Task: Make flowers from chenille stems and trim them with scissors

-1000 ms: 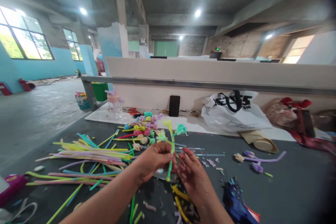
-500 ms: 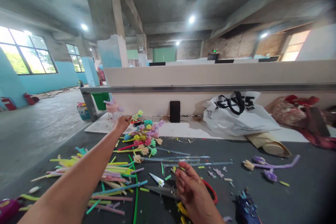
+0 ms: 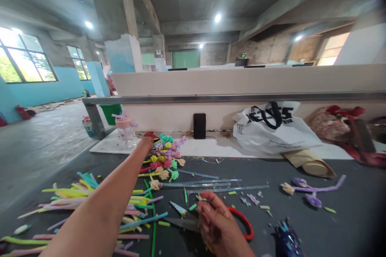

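My left hand (image 3: 146, 144) reaches to the back left of a pile of fuzzy pipe-cleaner flowers (image 3: 167, 163) in teal, purple, pink, yellow and cream; its fingertips are hidden, so any hold is unclear. My right hand (image 3: 215, 219) is raised low in the middle, fingers curled together, with a small pale yellow-green bit at the fingertips that I cannot make out. Behind and under it lie scissors (image 3: 247, 225) with a red handle, partly covered. Beside the blades sits a small white pointed piece (image 3: 178, 209). Loose pipe cleaners (image 3: 75, 194) spread under my left forearm.
Clear thin sticks (image 3: 211, 183) lie across the dark table. Purple flowers (image 3: 313, 200) and a dark blue bundle (image 3: 288, 237) lie right. At the back stand a pink-lidded cup (image 3: 124, 130), a black phone-like slab (image 3: 199, 126) and a white bag (image 3: 268, 130).
My left hand has moved down and slightly right onto the flower pile; the yellow-green flower it held up no longer shows in it. My right hand has shifted slightly, its fingers still curled.
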{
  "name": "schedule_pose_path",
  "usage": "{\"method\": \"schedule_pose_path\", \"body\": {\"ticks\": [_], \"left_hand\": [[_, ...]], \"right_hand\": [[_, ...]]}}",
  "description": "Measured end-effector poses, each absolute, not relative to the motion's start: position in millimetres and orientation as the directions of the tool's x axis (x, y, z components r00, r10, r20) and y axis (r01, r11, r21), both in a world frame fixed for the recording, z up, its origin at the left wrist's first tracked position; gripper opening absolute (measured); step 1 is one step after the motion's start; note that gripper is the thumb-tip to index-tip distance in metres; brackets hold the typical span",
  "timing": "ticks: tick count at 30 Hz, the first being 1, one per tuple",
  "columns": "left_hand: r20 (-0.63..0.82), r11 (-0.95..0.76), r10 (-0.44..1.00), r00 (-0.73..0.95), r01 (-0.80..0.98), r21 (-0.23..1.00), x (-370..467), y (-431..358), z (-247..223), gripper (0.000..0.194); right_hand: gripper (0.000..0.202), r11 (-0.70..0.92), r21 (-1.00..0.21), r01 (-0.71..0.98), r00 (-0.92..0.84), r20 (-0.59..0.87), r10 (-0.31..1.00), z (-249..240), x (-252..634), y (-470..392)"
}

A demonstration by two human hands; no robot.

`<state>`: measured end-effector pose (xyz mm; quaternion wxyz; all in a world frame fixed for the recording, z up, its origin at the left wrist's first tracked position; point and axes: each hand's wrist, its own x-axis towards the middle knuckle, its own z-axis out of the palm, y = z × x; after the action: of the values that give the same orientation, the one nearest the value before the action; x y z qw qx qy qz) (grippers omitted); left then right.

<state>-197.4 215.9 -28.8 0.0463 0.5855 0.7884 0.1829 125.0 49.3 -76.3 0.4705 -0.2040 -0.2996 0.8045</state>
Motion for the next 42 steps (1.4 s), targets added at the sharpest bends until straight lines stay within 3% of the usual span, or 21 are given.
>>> {"method": "schedule_pose_path", "body": {"ticks": [8,16,23,30,36,39,42], "left_hand": [[0.12,0.231,0.952,-0.283,0.916,0.327,-207,194,-27,0.032],[0.155,0.09,0.974,-0.167,0.908,0.409,-195,163,-51,0.03],[0.248,0.08,0.931,-0.268,0.813,0.576,-201,151,-45,0.03],[0.259,0.022,0.891,-0.373,0.605,0.796,-184,116,-1,0.026],[0.114,-0.07,0.988,-0.104,0.355,0.932,-102,51,17,0.031],[-0.037,0.017,0.993,0.11,0.181,0.983,-56,18,6,0.028],[-0.097,0.092,0.974,0.204,0.036,0.995,-28,-5,-7,0.027]], "right_hand": [[0.029,-0.346,-0.716,-0.606,-0.476,-0.021,0.879,-71,123,45],[0.029,-0.32,-0.764,-0.561,-0.453,-0.041,0.89,-64,123,43],[0.028,-0.303,-0.784,-0.542,-0.473,-0.014,0.881,-63,125,41],[0.027,-0.298,-0.768,-0.568,-0.483,0.017,0.876,-67,125,42],[0.026,-0.239,-0.78,-0.579,-0.475,0.084,0.876,-61,127,39],[0.034,-0.191,-0.794,-0.577,-0.485,0.145,0.863,-56,128,34],[0.046,-0.11,-0.822,-0.558,-0.487,0.218,0.845,-53,128,28]]}}
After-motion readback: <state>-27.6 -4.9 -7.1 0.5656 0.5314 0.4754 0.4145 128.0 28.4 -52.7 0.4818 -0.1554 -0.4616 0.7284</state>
